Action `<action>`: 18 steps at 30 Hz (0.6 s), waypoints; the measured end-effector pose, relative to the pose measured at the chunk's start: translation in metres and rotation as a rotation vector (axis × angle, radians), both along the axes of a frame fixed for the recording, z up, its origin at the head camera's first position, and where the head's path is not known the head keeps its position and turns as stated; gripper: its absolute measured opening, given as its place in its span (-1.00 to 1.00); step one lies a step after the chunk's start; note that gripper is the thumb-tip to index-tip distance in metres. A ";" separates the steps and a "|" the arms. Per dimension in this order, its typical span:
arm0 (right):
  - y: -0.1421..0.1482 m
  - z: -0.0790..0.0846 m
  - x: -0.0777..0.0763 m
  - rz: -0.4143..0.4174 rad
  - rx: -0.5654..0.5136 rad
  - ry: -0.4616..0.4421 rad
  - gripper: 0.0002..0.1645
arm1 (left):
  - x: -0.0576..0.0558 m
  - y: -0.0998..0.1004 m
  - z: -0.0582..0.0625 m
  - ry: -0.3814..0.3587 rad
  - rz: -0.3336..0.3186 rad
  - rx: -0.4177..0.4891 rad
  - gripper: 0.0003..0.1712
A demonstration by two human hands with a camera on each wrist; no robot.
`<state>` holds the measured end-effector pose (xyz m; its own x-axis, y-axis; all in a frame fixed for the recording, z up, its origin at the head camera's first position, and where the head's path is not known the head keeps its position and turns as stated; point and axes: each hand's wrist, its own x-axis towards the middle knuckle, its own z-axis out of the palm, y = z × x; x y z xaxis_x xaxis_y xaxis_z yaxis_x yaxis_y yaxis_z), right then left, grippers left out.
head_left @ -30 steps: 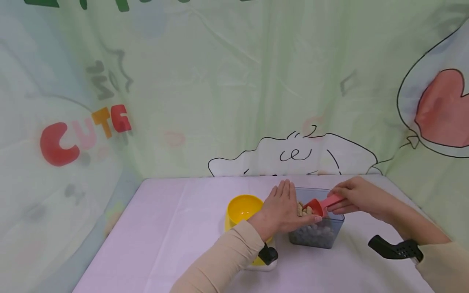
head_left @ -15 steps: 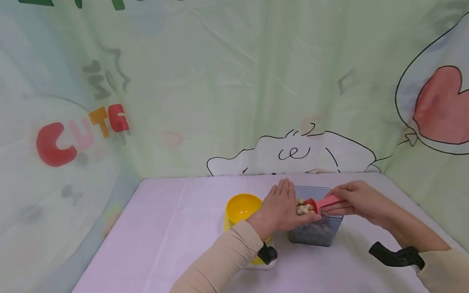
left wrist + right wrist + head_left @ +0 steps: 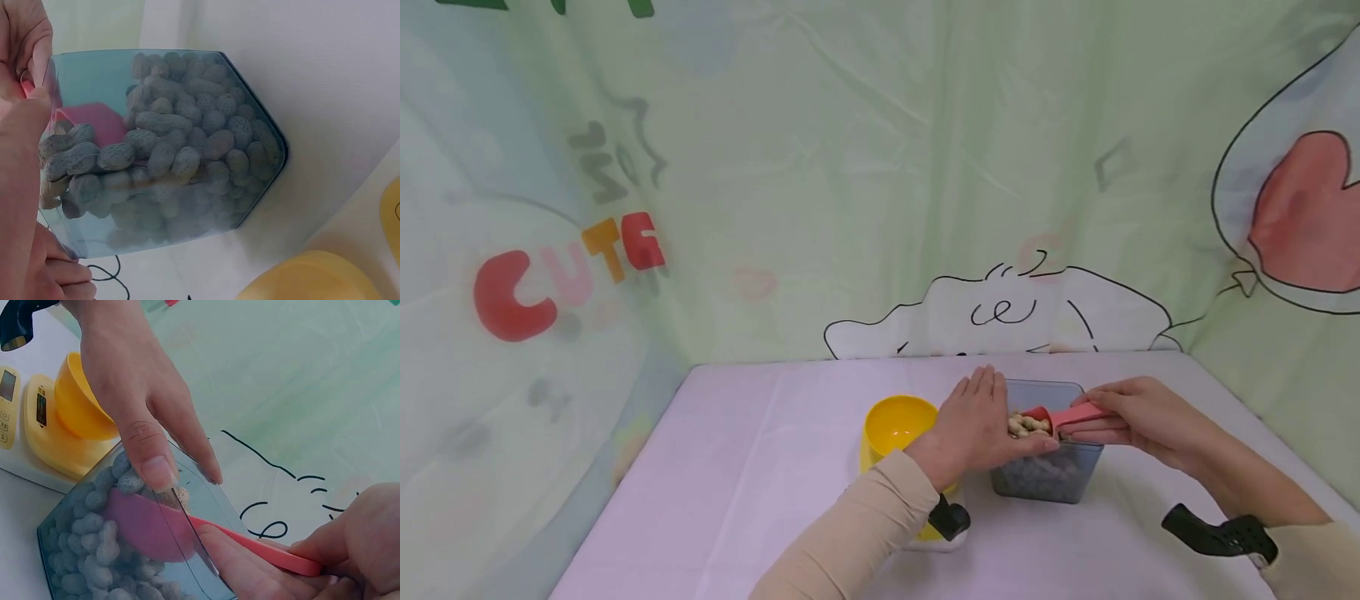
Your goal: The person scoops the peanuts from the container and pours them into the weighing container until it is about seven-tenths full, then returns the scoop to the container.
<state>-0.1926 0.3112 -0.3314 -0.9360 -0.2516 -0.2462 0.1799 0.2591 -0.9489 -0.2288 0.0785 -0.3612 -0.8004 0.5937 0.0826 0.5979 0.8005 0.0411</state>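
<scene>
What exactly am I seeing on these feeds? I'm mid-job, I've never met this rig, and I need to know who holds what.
There is no machine here: a person works with two bare hands. The wide picture comes from a camera on the head, looking forward and down; the other two come from cameras worn on the left and right wrists.

On the cloth-covered table stands a clear, bluish tub of peanuts. Beside it is a yellow bowl on a yellow-and-white scale.

The right hand grips a pinkish-red scoop by its handle, the scoop's cup inside the tub. The left hand rests at the tub's rim.
</scene>
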 end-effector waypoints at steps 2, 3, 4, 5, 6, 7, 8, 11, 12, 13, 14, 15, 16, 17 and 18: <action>0.002 0.000 0.001 -0.017 -0.016 -0.014 -0.41 | 0.000 0.000 0.000 0.008 -0.001 -0.008 0.24; 0.003 -0.001 0.001 -0.028 -0.024 -0.022 -0.40 | 0.000 0.000 0.000 0.011 0.001 -0.010 0.24; 0.004 -0.001 0.002 -0.037 -0.032 -0.030 -0.40 | 0.000 0.000 0.000 0.014 0.001 -0.013 0.24; 0.005 -0.001 0.003 -0.051 -0.044 -0.040 -0.39 | 0.000 0.000 0.000 0.018 0.002 -0.016 0.24; 0.006 -0.001 0.003 -0.066 -0.057 -0.052 -0.40 | 0.000 0.001 -0.001 0.024 0.002 -0.021 0.24; 0.007 -0.002 0.003 -0.078 -0.069 -0.061 -0.40 | 0.000 0.001 -0.001 0.031 0.002 -0.021 0.24; 0.007 -0.002 0.004 -0.090 -0.079 -0.068 -0.39 | -0.001 0.001 -0.002 0.043 0.002 -0.022 0.24; 0.009 -0.003 0.005 -0.122 -0.106 -0.082 -0.40 | -0.001 0.002 -0.003 0.073 0.002 -0.030 0.25; 0.010 -0.004 0.005 -0.131 -0.116 -0.085 -0.40 | -0.001 0.002 -0.003 0.083 0.002 -0.033 0.25; 0.011 -0.005 0.006 -0.143 -0.133 -0.091 -0.41 | -0.002 0.002 -0.003 0.091 0.001 -0.036 0.25; 0.011 -0.005 0.007 -0.152 -0.156 -0.095 -0.44 | -0.002 0.002 -0.002 0.098 0.000 -0.040 0.25; 0.012 -0.006 0.008 -0.163 -0.189 -0.104 -0.49 | -0.001 0.001 -0.002 0.100 0.000 -0.043 0.25; 0.013 -0.005 0.010 -0.174 -0.226 -0.112 -0.53 | -0.001 0.001 -0.001 0.103 -0.001 -0.045 0.24; 0.014 -0.006 0.012 -0.182 -0.262 -0.119 -0.59 | -0.001 0.001 -0.001 0.108 -0.002 -0.047 0.24; 0.015 -0.006 0.013 -0.189 -0.286 -0.122 -0.62 | -0.001 0.001 0.000 0.108 -0.003 -0.047 0.24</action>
<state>-0.1793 0.3262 -0.3378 -0.9408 -0.1512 -0.3034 0.3153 -0.0623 -0.9469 -0.2294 0.0796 -0.3617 -0.7864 0.6016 0.1403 0.5996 0.7980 -0.0612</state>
